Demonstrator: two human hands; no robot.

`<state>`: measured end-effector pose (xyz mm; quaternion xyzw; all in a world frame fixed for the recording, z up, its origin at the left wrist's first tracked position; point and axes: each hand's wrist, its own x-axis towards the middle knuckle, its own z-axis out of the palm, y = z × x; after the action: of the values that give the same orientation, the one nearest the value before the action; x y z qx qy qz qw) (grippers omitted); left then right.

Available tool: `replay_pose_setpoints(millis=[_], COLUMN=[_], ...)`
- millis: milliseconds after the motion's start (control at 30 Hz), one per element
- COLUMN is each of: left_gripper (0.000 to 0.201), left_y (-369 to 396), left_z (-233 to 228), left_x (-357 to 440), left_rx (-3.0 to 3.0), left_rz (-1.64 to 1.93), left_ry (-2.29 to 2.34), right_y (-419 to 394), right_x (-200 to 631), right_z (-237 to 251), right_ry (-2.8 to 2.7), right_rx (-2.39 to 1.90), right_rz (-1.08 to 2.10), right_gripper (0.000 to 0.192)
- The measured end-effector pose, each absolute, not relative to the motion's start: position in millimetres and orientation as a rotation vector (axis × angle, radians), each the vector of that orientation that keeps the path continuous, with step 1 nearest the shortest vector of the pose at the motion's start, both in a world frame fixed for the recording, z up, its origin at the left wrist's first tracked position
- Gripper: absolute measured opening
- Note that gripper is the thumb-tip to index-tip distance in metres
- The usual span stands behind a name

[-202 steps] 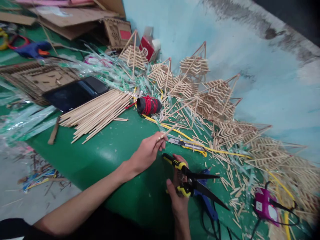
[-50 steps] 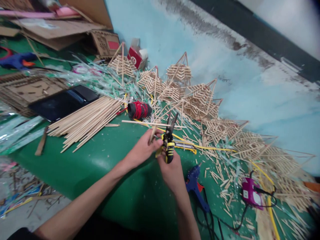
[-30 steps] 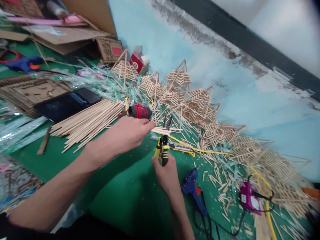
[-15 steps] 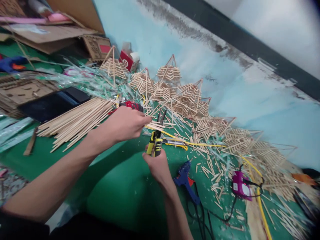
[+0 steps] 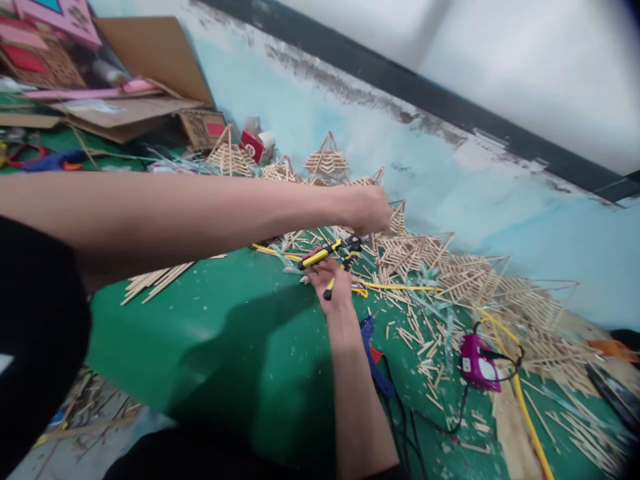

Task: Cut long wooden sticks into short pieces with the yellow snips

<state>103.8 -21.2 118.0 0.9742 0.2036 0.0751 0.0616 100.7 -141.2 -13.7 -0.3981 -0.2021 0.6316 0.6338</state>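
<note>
My left arm stretches across the view, and my left hand hovers over the pile of stick pyramids by the wall. Its back faces me with the fingers curled, so whatever is inside stays hidden. My right hand rests lower on the green table and grips yellow-and-black snips, which lie nearly level with the blades pointing right toward the pile. Short cut stick pieces are scattered to the right of that hand.
A blue glue gun lies beside my right forearm, with a purple device and a yellow cable farther right. Long sticks show under my left arm. Cardboard and a red box sit at back left.
My left hand has moved right and farther away, from just above the snips to the stick pyramids. The snips have tipped from upright to nearly level. The view has swung upward.
</note>
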Motion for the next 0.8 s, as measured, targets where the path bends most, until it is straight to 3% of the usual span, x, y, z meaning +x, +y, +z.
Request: replay_pose_setpoints(millis=[67,200,400,567,700,800], left_gripper=[0.009,0.033,0.035,0.035,0.033,0.014], left_y=[-18.1,-15.3,-15.6,-21.7,-13.9,-4.0], left_z=[116.4,108.9,100.9,102.5,128.9,154.9], left_x=[127.1,151.9,156.4,154.1,137.1,93.5], left_rx=[3.047,3.136,3.123,3.029,2.914,2.772], left_rz=[0.026,-0.253,-0.429,-0.325,-0.091,0.206], left_ry=[0.604,0.629,0.657,0.692,0.731,0.731], right_y=[-129.9,-115.9,-108.3,-108.0,-129.4,-151.9], right_x=[105.3,109.8,110.8,119.0,123.3,120.0], right_z=[-13.9,-18.3,-33.9,-39.9,-41.8,-42.5], right_ry=[-0.413,-0.328,-0.245,-0.241,-0.297,-0.348], right_rx=[-0.885,-0.851,-0.858,-0.873,-0.863,-0.822], right_rz=[1.461,1.484,1.475,1.417,1.443,1.42], right_gripper=[0.033,0.039,0.039,0.039,0.038,0.033])
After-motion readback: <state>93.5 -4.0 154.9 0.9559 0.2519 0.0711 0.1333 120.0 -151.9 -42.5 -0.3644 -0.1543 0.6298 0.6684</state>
